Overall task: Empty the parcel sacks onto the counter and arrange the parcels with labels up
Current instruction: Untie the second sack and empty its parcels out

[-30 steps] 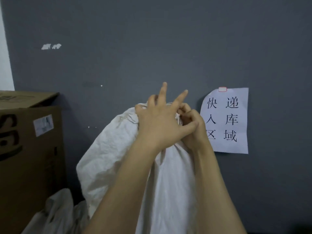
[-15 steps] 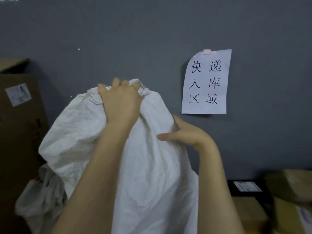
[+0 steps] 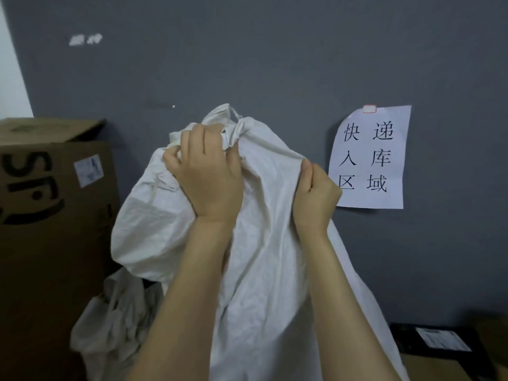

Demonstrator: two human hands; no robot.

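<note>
A white sack [image 3: 269, 243] hangs upright in front of the grey wall [image 3: 275, 50], just left of the paper sign [image 3: 371, 158] taped there. The left hand [image 3: 209, 174] is clenched round the sack's bunched, knotted top, further left of the sign and about level with its upper half. The right hand [image 3: 316, 196] sits right beside the sign's lower left edge, fingers curled tight on a fold of the sack's cloth. The sack's body drapes down between and under both forearms. Well left of the sign stands a large cardboard box [image 3: 49, 229] with a crumpled second sack [image 3: 115, 320] slumped low against it. Below the sign, at the bottom right, lies a black parcel [image 3: 434, 339], white label up.
</note>
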